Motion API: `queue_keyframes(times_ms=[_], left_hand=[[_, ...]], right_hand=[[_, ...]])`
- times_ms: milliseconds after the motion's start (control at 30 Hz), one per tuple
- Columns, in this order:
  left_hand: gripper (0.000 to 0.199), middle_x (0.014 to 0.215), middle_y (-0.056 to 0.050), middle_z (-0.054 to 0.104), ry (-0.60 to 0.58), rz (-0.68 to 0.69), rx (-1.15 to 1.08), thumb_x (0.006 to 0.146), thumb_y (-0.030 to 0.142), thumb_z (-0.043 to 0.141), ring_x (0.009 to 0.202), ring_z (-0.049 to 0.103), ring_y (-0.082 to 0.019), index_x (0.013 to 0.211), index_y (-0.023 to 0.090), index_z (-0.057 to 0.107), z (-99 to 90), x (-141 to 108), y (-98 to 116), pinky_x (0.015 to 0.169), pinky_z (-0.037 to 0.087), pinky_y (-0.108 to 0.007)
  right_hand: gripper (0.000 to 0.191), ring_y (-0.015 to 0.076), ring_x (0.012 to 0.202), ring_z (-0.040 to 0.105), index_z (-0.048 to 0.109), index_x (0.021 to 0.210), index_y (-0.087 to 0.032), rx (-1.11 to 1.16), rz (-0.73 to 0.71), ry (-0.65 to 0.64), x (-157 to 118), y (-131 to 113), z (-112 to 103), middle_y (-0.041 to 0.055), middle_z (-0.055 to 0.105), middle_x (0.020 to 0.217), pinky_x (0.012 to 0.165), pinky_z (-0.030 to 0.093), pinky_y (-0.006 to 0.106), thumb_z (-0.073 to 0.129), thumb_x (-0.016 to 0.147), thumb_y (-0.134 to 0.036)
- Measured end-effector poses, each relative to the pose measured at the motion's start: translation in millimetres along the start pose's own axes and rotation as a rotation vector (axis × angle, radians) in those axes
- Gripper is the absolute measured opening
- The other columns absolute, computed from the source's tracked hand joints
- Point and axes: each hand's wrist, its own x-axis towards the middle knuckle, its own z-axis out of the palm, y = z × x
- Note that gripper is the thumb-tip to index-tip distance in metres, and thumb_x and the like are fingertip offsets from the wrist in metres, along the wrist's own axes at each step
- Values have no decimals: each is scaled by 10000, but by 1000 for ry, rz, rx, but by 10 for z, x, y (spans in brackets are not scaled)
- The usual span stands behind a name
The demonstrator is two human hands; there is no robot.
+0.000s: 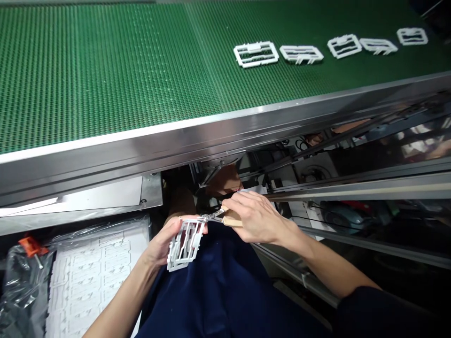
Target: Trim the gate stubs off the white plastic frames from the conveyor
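My left hand [164,241] grips a white moulded plastic frame [185,245], a lattice of bars held upright just above my dark blue lap. My right hand [259,218] is shut around small wood-handled nippers [230,218]. Their metal jaws [211,217] reach left and touch the top of the white frame, close to my left fingers. The hands are close together, with the tool bridging the gap between them.
A green textured conveyor belt [105,70] with a stainless steel edge [225,126] runs above my hands. Several white plastic frames [256,54] lie in a row on it. Lower left, a clear plastic bag [95,277] holds white moulded parts. Machine rails and cables lie right.
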Motion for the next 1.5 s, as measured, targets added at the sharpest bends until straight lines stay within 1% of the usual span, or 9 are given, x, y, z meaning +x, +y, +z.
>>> queue_keyframes(times_ms=[267,467,800,933,1067,1133,1267,1333,1500], left_hand=[[438,855,-137,682,-7,2,26,771,463,617,602,596,-150,996,91,670,-37,12,-38,495,458,-197],[455,854,-134,677,-13,-26,21,749,464,643,590,593,-147,997,83,668,-24,34,-16,489,463,-198],[438,828,-133,698,24,-25,26,716,450,682,583,619,-152,961,86,680,2,47,30,488,482,-192],[403,825,-114,708,80,-49,-113,759,435,640,615,647,-171,953,84,683,56,81,60,519,520,-205],[385,877,-109,696,161,-30,-270,855,394,514,738,663,-192,1066,93,627,87,151,115,590,564,-260],[387,892,-106,690,185,-1,-287,880,383,471,733,664,-190,1110,99,595,76,184,134,586,573,-276],[387,892,-92,690,183,22,-289,890,386,456,641,659,-163,1132,109,576,50,222,146,581,575,-264],[385,898,-86,691,180,26,-300,886,394,464,654,664,-176,1130,119,578,55,230,148,587,579,-282],[386,922,-82,687,118,41,-321,864,417,490,766,668,-254,1113,137,584,111,237,170,648,579,-419]], right_hand=[[166,146,688,478,544,826,-174,-76,-42,-34,17,43,-36,29,539,750,658,306,280,499,834,-333],[138,140,653,485,551,814,-178,-101,-24,-61,17,54,-56,22,556,734,586,260,285,522,806,-313],[68,91,499,386,547,743,-184,1,12,-80,62,55,-67,-14,509,626,493,146,272,530,770,-244],[86,83,520,382,515,708,-187,256,87,-33,97,43,-20,-35,484,599,506,212,238,542,768,-244],[241,84,549,388,473,710,-180,594,297,79,142,11,102,-40,454,600,528,285,216,505,831,-386],[263,85,560,399,460,703,-176,752,350,102,151,-25,188,-36,462,615,535,311,216,502,840,-397],[220,99,581,500,447,755,-177,1170,343,56,142,-159,370,-7,554,679,581,404,234,542,831,-360],[211,113,610,546,451,789,-177,1342,331,49,136,-237,444,14,583,730,613,442,254,570,817,-349],[178,127,673,586,488,825,-161,1518,277,89,127,-340,535,34,592,791,667,468,276,579,818,-314]])
